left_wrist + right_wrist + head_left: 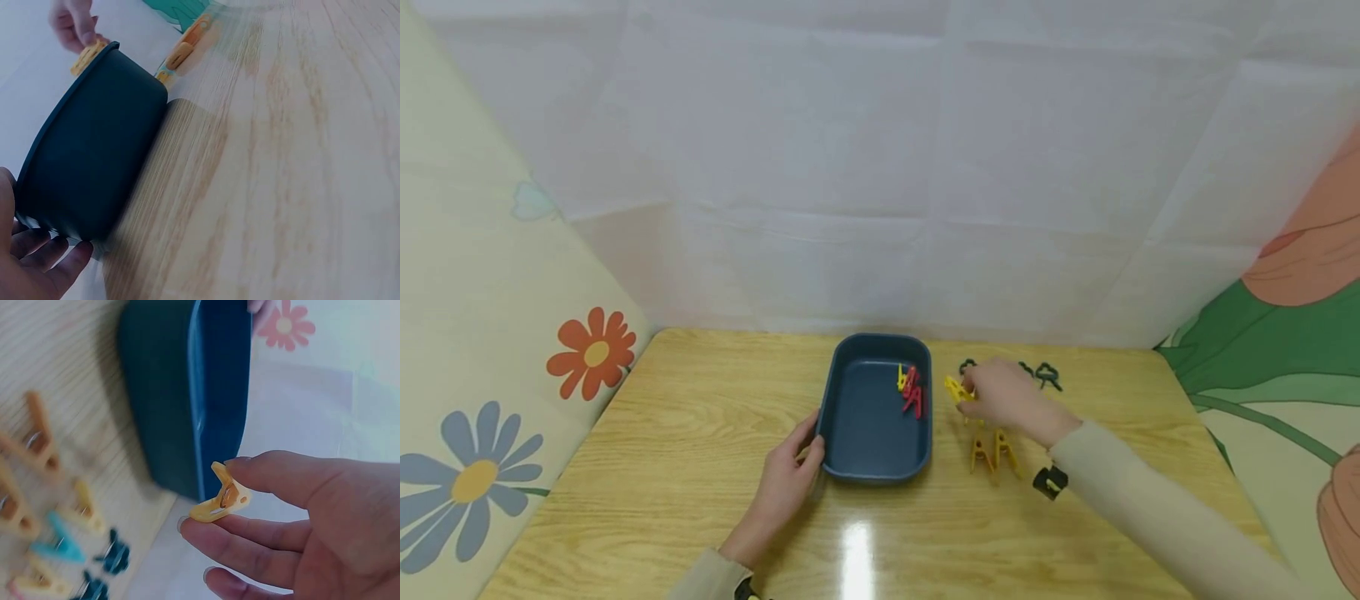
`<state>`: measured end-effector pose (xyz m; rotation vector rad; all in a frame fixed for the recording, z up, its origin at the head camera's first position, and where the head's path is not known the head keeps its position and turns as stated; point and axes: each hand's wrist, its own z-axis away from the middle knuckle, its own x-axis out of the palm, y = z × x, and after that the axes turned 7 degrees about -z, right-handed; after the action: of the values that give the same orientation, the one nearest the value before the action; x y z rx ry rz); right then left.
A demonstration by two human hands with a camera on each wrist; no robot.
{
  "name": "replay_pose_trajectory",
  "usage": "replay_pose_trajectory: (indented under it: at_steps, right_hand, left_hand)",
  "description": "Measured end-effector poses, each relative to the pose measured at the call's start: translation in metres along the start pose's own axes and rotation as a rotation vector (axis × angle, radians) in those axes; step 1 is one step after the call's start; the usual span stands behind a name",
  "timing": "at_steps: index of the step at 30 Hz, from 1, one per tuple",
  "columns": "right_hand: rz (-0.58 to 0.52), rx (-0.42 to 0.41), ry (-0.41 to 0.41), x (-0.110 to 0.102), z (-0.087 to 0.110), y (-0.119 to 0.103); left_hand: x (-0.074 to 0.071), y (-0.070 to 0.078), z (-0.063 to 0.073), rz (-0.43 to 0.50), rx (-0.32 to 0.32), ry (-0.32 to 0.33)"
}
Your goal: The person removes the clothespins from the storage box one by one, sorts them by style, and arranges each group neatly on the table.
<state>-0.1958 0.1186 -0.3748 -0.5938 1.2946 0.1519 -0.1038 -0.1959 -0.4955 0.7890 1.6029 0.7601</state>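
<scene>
A dark blue rectangular tub point(868, 437) stands on the wooden table. My left hand point(788, 475) grips its left side near the front corner, thumb by the rim and fingers along the outer wall. Inside, against the right wall, lie red clothespins point(913, 398) and a small yellow clothespin point(901, 380). My right hand point(1011, 398) pinches a yellow clothespin point(228, 499) between thumb and fingers, just right of the tub's right rim. In the right wrist view the pinched clothespin is above the table, apart from the tub.
Two orange-yellow clothespins point(992, 454) lie right of the tub. Dark green clips point(1048, 376) lie farther back, partly behind my right hand. The right wrist view also shows a turquoise clothespin point(59, 542) among them. White cloth point(880, 208) hangs behind the table.
</scene>
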Motion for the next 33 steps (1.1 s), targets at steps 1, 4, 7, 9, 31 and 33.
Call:
replay_pose_trajectory:
  at_steps: [1, 4, 7, 9, 31, 33]
  right_hand:
    - [-0.001, 0.005, 0.007, -0.001, 0.002, 0.006]
    - [-0.019, 0.029, 0.016, -0.003, 0.007, 0.022]
    - [-0.06, 0.059, 0.021, -0.003, 0.011, 0.039]
    - [-0.082, 0.08, 0.028, -0.002, 0.014, 0.05]
    - [-0.18, 0.304, 0.057, 0.011, 0.056, 0.146]
    - [-0.195, 0.32, 0.052, 0.013, 0.058, 0.15]
  left_hand:
    - [0.0, 0.0, 0.0, 0.001, 0.001, 0.002]
    - [0.001, 0.0, 0.0, -0.001, 0.007, 0.013]
    - [0.001, 0.0, 0.0, -0.002, 0.009, 0.021]
    - [0.001, 0.001, 0.0, -0.004, 0.006, 0.02]
    - [0.001, -0.003, 0.0, 0.007, -0.009, -0.018]
    - [0.001, -0.003, -0.001, 0.006, -0.01, -0.017]
